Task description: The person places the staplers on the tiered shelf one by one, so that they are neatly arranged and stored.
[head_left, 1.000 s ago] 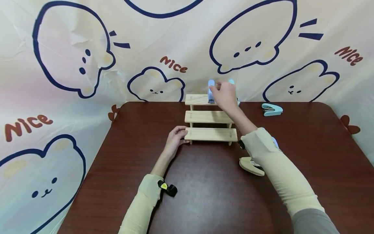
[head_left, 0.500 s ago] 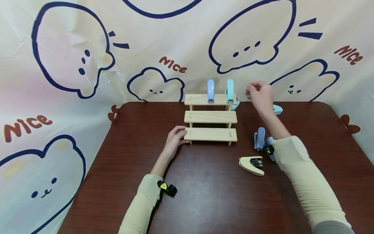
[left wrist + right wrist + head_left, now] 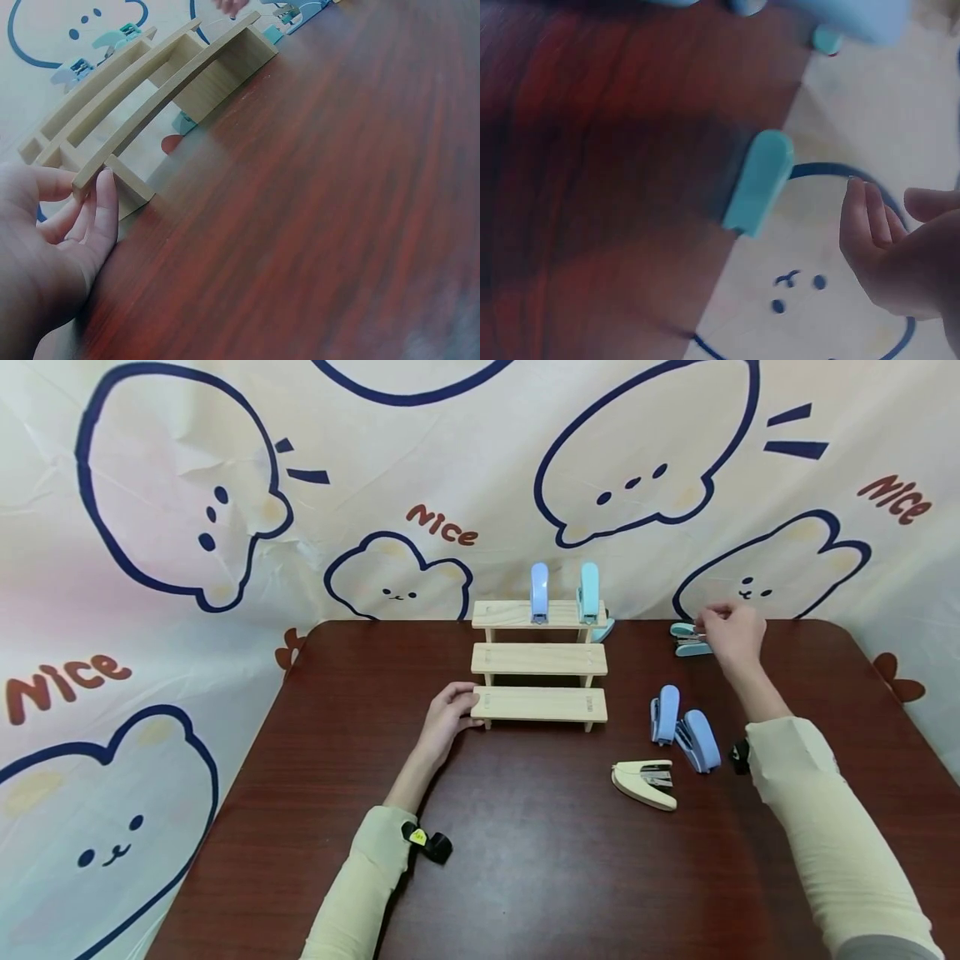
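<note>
In the head view my left hand [image 3: 444, 720] holds the left end of the lowest board of a three-tier wooden stand [image 3: 538, 704]. The left wrist view shows fingers and thumb around that board's corner. On the top board stand a periwinkle stapler [image 3: 539, 592] and a teal stapler [image 3: 588, 592]. My right hand [image 3: 735, 635] is at the back right, partly covering another teal stapler [image 3: 692, 650]. In the right wrist view, this stapler [image 3: 761, 180] lies apart from the hand [image 3: 900, 255], whose loosely curled fingers hold nothing.
Two blue staplers, one upright [image 3: 664, 714] and one leaning outward [image 3: 698, 742], are right of the stand. A cream stapler [image 3: 642, 784] lies on its side nearer the front. Behind the stand's right end, a teal piece [image 3: 603, 632] is mostly hidden. A printed cloth [image 3: 510, 468] backs the table.
My right hand has moved from the top board rightward to the teal stapler at the back, leaving the two staplers standing on the stand. The left hand has stayed on the lowest board.
</note>
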`<move>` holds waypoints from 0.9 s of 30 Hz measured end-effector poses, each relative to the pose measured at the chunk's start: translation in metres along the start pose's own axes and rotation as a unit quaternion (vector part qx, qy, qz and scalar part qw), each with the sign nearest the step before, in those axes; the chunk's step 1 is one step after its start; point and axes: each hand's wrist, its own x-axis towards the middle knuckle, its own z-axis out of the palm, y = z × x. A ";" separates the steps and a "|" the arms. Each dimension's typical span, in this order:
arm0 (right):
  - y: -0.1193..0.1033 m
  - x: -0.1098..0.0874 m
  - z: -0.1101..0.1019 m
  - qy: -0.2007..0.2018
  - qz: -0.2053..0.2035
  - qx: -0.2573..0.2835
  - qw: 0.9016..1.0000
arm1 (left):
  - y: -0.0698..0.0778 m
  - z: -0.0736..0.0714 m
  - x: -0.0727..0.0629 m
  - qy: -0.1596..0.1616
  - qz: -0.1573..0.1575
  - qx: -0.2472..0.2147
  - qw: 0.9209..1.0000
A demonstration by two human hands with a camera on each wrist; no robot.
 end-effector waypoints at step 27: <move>0.050 0.017 -0.003 -0.186 -0.051 -0.271 0.943 | -0.002 -0.003 0.001 -0.005 0.001 -0.002 1.000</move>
